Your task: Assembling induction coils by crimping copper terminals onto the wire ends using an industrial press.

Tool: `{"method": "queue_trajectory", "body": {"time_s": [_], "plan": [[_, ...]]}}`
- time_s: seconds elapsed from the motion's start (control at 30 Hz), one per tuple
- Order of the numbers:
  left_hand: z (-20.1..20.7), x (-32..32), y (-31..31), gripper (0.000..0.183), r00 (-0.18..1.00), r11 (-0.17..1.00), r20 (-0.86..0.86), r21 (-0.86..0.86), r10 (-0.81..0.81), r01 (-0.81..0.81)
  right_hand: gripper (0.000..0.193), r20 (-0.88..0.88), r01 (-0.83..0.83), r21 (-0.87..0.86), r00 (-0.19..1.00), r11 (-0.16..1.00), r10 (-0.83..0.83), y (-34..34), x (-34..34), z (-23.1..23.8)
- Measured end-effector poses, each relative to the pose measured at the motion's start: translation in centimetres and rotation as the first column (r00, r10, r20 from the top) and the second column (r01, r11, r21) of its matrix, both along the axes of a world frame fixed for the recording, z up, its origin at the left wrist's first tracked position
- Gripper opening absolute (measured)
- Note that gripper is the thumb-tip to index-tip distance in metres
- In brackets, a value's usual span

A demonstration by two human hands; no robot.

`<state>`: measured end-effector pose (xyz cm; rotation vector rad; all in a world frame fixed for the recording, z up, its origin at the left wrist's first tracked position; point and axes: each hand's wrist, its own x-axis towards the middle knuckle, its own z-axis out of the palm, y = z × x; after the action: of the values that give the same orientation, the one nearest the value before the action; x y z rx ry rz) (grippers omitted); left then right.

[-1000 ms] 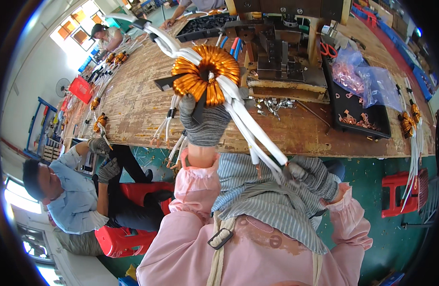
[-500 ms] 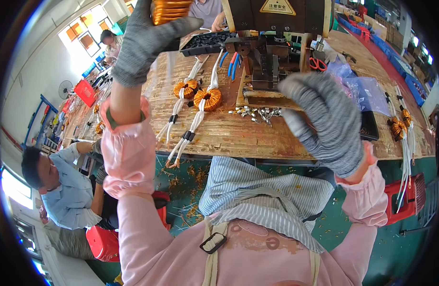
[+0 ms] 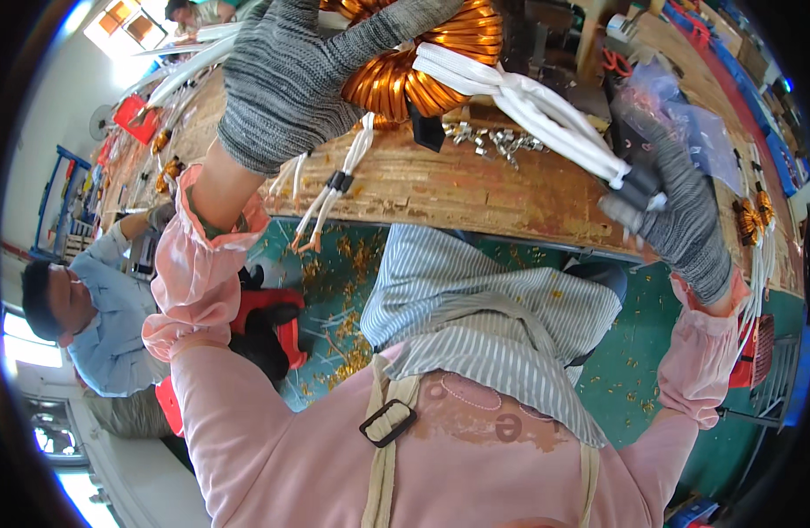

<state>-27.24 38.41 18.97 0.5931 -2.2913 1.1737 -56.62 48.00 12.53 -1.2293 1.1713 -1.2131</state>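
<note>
My left hand (image 3: 286,92), in a grey knitted glove, grips a large ring-shaped copper coil (image 3: 462,44) above the bench. White sleeved leads (image 3: 546,110) stretch from the coil toward my right hand, with a black band (image 3: 638,187) near their end. My right hand (image 3: 686,216), also gloved, is at that end with its thumb and fingers apart; the lead end lies in front of the palm. A black tab (image 3: 425,130) hangs below the coil. More white leads (image 3: 189,75) stick out to the left, blurred. The coil partly hides the machine behind it.
Small metal terminals (image 3: 502,141) lie on the wooden bench (image 3: 475,198). Other leads (image 3: 334,189) overhang its front edge. Clear plastic bags (image 3: 686,123) and red-handled scissors (image 3: 616,62) are at right, with finished coils (image 3: 757,216) beyond. A seated person (image 3: 106,308) is at left.
My left hand has brought the coil right and into fuller view, in front of the machine. My right hand has moved right and down to the end of its leads. The view has shifted.
</note>
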Motion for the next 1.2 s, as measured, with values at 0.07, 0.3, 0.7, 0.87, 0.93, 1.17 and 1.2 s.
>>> {"method": "queue_trajectory", "body": {"time_s": [0.07, 0.3, 0.7, 0.87, 0.93, 1.17, 1.2], "plan": [[-1.8, 0.9, -1.6, 0.072, 0.993, 0.981, -0.051, 0.161, -0.102, 0.109, 0.058, -0.176, -0.224, 0.176, 0.951, 0.959, 0.254, -1.1, -0.5, -0.8], [-8.4, 3.4, -8.6, 0.083, 0.99, 0.903, 0.106, 0.428, -0.09, 0.036, 0.035, -0.259, -0.353, 0.087, 0.895, 0.932, 0.363, -5.3, 2.7, -5.8], [-10.6, 5.3, -17.2, 0.097, 0.851, 0.33, 0.497, 0.785, 0.172, -0.525, 0.024, -0.118, -0.477, 0.21, 0.854, 0.854, 0.506, -16.6, 5.7, -11.2], [-9.3, 0.8, -13.7, 0.076, 0.951, 0.511, 0.309, 0.814, 0.02, -0.275, 0.023, -0.142, -0.48, 0.224, 0.845, 0.848, 0.516, -16.9, 6.2, -11.3], [-10.5, -3.5, -12.5, 0.067, 0.966, 0.545, 0.258, 0.81, 0.001, -0.216, 0.024, -0.192, -0.456, 0.236, 0.844, 0.858, 0.501, -16.6, 5.6, -10.8], [-17.0, -3.7, -13.6, 0.031, 0.965, 0.641, 0.251, 0.728, 0.082, -0.244, 0.039, -0.797, -0.405, 0.062, 0.531, 0.912, 0.29, -16.0, 4.5, -12.6], [-17.4, -3.1, -13.9, 0.029, 0.961, 0.683, 0.249, 0.682, 0.118, -0.26, 0.041, -0.85, -0.388, 0.067, 0.461, 0.919, 0.256, -15.7, 4.4, -12.5]]}}
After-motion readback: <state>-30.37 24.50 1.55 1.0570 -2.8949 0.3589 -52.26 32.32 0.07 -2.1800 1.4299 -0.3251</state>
